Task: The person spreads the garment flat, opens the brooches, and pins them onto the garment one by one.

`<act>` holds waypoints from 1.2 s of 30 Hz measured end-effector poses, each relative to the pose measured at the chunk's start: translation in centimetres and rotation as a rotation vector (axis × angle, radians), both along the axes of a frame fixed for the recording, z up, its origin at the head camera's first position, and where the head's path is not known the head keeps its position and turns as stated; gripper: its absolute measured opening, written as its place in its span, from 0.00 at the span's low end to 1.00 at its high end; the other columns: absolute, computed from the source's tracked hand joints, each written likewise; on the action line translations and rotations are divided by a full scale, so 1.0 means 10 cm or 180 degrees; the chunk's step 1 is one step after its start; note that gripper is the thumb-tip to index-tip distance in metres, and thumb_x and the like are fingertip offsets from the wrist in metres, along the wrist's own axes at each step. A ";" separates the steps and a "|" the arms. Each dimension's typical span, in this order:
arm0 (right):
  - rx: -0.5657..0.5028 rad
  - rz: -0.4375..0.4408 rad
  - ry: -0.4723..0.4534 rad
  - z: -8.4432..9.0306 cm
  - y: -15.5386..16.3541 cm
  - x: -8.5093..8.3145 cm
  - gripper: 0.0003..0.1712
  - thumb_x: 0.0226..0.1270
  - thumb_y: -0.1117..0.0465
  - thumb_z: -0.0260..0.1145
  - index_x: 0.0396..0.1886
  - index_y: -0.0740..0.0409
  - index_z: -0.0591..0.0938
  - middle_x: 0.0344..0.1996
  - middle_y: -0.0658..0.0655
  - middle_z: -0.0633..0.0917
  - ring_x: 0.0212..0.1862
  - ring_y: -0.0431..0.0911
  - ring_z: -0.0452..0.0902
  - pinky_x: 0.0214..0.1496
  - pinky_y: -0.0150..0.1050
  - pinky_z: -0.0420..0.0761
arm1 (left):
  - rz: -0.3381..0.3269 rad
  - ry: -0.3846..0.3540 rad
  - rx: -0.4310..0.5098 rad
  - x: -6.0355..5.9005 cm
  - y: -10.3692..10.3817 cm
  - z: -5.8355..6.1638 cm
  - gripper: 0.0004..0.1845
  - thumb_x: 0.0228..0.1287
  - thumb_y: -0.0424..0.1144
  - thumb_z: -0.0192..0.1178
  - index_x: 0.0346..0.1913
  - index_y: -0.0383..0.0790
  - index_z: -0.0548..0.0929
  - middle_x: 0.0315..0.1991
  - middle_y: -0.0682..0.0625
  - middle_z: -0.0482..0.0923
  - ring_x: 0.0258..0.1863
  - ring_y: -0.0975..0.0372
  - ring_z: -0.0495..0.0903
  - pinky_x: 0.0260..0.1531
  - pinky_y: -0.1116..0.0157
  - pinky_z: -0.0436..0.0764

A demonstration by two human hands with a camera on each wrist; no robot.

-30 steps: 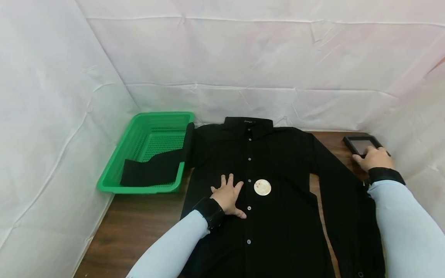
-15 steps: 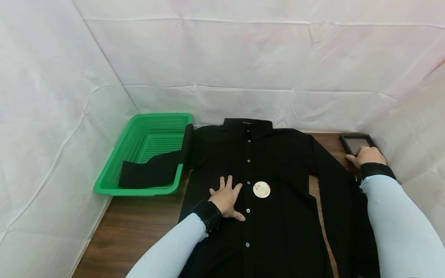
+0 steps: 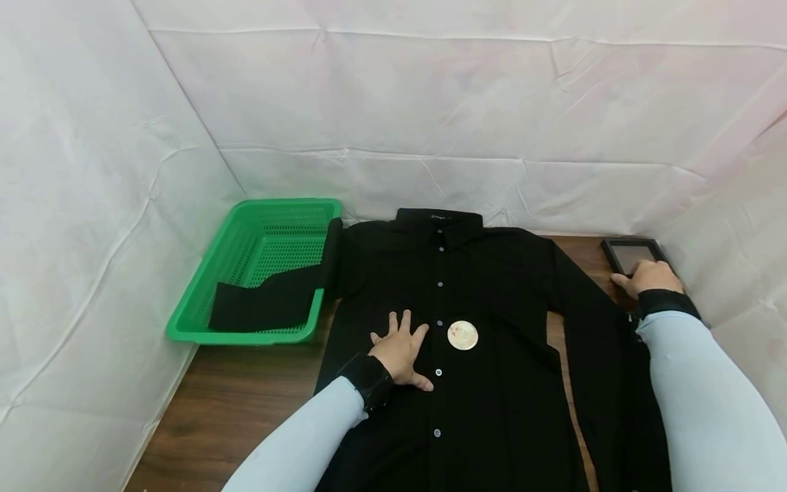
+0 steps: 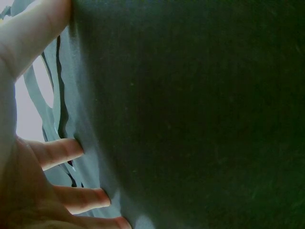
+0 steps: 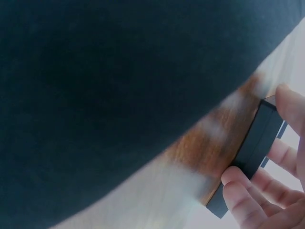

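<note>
Spread flat and buttoned across the middle of the head view, a black shirt [image 3: 492,328], collar toward the top of the frame, one sleeve trailing into the green basket [image 3: 203,311] at the left. Soft, light and limp by the look of it, likely to slide and bunch on the smooth wooden desk [image 3: 246,403]; best taken by a seam, the collar or the shoulders, not the loose middle. Pressed flat on the cloth just left of the button line, the left hand [image 3: 399,352], fingers straight and spread, holding nothing. Just right of the buttons, a small pale round disc [image 3: 463,335], possibly a sticker or a stain; too small to tell. At the right edge, the right hand [image 3: 648,277] with fingers curled round the near side of a thin, dark, rigid tablet [image 3: 630,253], probably slick and somewhat fragile, safest gripped by both long edges. Cut off at the bottom, the shirt hem and the right cuff. Blurred and nearly all black, both wrist views; hidden, the tablet's far side.
</note>
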State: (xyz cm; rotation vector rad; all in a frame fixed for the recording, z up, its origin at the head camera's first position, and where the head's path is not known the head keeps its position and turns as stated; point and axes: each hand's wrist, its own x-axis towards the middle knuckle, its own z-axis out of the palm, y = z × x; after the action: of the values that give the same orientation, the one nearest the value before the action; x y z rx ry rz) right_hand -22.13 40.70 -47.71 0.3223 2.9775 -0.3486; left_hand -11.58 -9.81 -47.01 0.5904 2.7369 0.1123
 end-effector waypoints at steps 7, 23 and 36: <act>-0.0069 -0.0074 0.0065 0.07 -0.12 0.09 0.44 0.72 0.45 0.55 0.60 0.85 0.57 0.49 0.88 0.58 0.47 0.81 0.64 0.44 0.69 0.70 | -0.0021 0.0010 0.0006 0.04 -0.01 0.02 0.62 0.33 0.70 0.72 0.73 0.50 0.59 0.74 0.34 0.44 0.71 0.34 0.45 0.49 0.30 0.65; -0.0328 0.1422 0.1243 0.55 -1.54 0.49 0.20 0.69 0.49 0.63 0.46 0.63 0.80 0.36 0.61 0.82 0.34 0.53 0.79 0.33 0.51 0.77 | -0.0079 0.0002 -0.0034 0.07 0.05 0.08 0.60 0.36 0.70 0.71 0.73 0.49 0.58 0.75 0.34 0.44 0.71 0.35 0.45 0.51 0.31 0.66; -0.1024 0.2134 0.0819 0.39 -2.44 0.85 0.15 0.64 0.54 0.68 0.44 0.59 0.82 0.32 0.51 0.82 0.31 0.40 0.76 0.33 0.39 0.77 | -0.0006 0.0027 -0.0024 -0.01 -0.01 0.02 0.61 0.34 0.70 0.72 0.73 0.50 0.59 0.74 0.34 0.44 0.71 0.35 0.45 0.50 0.30 0.65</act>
State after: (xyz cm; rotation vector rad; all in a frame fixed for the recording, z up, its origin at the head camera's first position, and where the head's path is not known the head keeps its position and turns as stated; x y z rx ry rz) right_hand -13.59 16.27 -43.76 -0.7837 2.9576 -0.8027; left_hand -11.63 -9.88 -46.78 0.5928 2.7436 0.0992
